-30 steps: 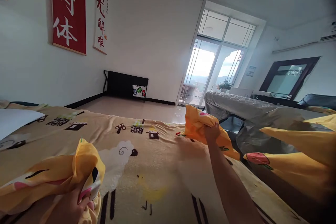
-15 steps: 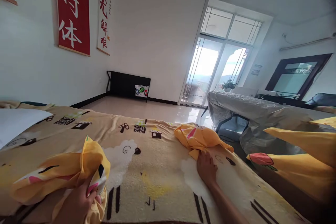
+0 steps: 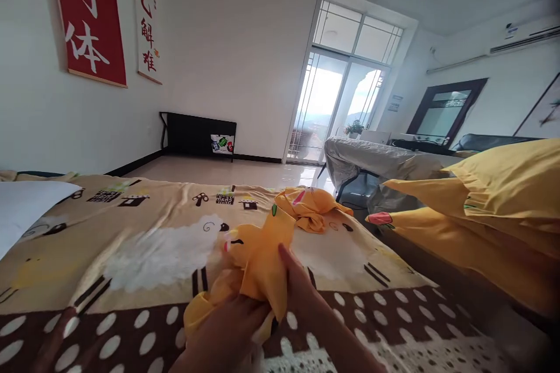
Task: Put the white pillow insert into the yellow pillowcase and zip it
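A yellow cartoon-print cloth (image 3: 269, 256) is bunched up over the near part of the bed, in both my hands. My left hand (image 3: 230, 326) grips its lower folds, the fingers partly covered by fabric. On the other side, my right hand (image 3: 297, 280) pinches the cloth's edge, thumb in front and fingers hidden behind it. Just beyond lies a second crumpled yellow cloth (image 3: 310, 204) with a pink patch, apart from my right hand. Under everything spreads a beige blanket (image 3: 161, 256) printed with sheep, its brown border dotted with white.
More yellow fabric (image 3: 441, 239) with a pink flower hangs at the right. A white sheet-like item (image 3: 30, 204) lies at the left. Behind stand a plastic-covered table (image 3: 380, 154), a black panel (image 3: 188, 134) against the wall and glass doors (image 3: 324, 105).
My left hand has brought its yellow cloth from the left to the middle. My right hand has let go of the far cloth and taken hold of this one. The view has shifted right.
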`<move>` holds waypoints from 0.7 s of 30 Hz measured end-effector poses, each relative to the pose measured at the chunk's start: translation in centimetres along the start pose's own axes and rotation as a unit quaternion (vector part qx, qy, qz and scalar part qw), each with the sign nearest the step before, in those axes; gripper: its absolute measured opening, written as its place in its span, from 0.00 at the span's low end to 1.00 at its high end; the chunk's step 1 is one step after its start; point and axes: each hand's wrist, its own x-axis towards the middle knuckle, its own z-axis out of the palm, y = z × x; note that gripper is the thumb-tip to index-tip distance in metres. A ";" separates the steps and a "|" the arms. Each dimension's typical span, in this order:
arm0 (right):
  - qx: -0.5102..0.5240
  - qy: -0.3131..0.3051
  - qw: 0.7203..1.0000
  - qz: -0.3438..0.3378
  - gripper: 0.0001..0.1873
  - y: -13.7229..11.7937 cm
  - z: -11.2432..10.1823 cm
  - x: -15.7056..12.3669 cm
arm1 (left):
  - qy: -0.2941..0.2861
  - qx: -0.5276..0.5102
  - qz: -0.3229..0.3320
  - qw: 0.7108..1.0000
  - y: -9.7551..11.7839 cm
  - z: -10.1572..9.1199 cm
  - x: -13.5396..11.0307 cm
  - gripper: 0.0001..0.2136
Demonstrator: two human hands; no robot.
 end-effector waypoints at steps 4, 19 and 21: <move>0.057 0.036 0.996 0.050 0.23 2.6 0.5 -0.4 | -0.026 -0.014 0.001 1.000 1.8 -0.7 -0.2 0.18; -0.346 -0.116 0.896 -0.254 0.14 -0.7 0.5 -3.8 | 0.255 -0.224 -0.127 0.932 0.9 -5.2 -2.2 0.13; -0.375 -0.136 0.873 -0.281 0.16 -0.7 0.6 -4.1 | 0.217 -0.196 -0.070 0.954 1.6 -6.2 -2.5 0.13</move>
